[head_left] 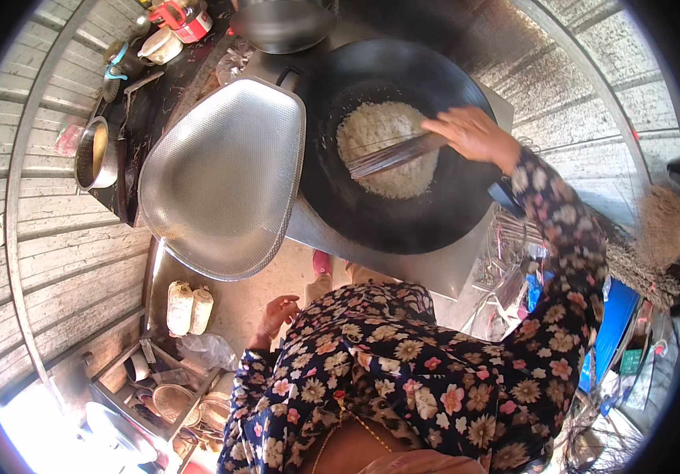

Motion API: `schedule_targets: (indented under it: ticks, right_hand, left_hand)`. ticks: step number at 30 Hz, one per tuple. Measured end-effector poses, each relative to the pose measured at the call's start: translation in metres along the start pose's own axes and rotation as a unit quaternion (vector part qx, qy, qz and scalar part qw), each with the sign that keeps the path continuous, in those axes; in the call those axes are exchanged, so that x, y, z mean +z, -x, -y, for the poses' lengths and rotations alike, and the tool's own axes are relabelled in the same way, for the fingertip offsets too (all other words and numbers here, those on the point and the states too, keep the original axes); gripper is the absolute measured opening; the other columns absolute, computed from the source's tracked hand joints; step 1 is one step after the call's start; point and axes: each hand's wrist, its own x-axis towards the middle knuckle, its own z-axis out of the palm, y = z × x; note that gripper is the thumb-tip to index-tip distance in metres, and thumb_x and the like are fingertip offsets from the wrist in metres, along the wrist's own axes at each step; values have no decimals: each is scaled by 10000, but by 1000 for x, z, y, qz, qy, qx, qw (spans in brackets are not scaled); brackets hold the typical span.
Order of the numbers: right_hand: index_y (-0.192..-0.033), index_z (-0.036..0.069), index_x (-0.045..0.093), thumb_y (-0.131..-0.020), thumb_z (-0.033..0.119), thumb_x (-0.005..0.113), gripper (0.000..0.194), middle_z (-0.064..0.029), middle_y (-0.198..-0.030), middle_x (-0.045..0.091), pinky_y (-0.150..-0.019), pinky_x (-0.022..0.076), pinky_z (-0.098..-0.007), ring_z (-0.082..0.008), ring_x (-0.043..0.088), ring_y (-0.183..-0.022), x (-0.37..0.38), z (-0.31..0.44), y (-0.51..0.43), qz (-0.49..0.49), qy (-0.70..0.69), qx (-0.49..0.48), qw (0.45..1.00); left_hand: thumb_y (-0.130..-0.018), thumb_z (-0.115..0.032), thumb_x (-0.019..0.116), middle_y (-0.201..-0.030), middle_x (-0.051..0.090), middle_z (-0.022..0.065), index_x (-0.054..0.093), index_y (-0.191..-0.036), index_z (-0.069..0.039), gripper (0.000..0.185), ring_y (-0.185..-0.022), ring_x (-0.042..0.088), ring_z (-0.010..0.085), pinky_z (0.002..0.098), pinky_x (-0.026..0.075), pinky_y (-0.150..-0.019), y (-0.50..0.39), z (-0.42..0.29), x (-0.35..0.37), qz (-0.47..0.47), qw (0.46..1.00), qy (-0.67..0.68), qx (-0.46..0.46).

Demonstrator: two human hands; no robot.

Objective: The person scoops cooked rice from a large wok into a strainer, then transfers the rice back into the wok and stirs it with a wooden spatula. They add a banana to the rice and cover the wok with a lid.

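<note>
My right hand [475, 134] grips a dark bamboo wok brush [396, 155] by its upper end, its split tips pointing left. The brush lies across white cooked rice [390, 121] heaped in the bottom of a large black wok [340, 207]. Whether the tips touch the rice is hard to tell. To the left of the wok, a big perforated metal basket [221, 178] rests with nothing in it. Low beside my body hangs my left hand [279, 317], its fingers loosely bent and apart, holding nothing visible.
A metal stove top [369, 263] carries the wok. Further left are a steel pot [106, 154] and a lidded white pot [161, 46]. Behind stands a dark round pan [284, 26]. Two filled bags [189, 308] sit on the floor; bundled twigs [512, 231] lie right.
</note>
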Motion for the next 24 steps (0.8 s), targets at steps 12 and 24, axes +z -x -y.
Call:
schedule_targets:
  ticks: [12,24]
  right_hand:
    - [-685,78,575,-671,435,636,362,-96,-650,587,-588,463,-376,-280,594,-681,44,-53,-195,77,19,-232,970]
    - [-723,95,574,-701,440,608,348,-64,-676,597,-679,427,-344,-255,586,-746,88,-79,-276,150,99,-263,948]
  left_hand:
    - [-846,-192,576,-767,612,45,535,-1081,13,314,-605,528,79,187,415,-540,69,51,61,-201,951,231,-49]
    - [-848,-161,572,-774,600,53,531,-1075,23,295,-617,516,74,178,408,-556,71,42,89,-261,920,286,-57]
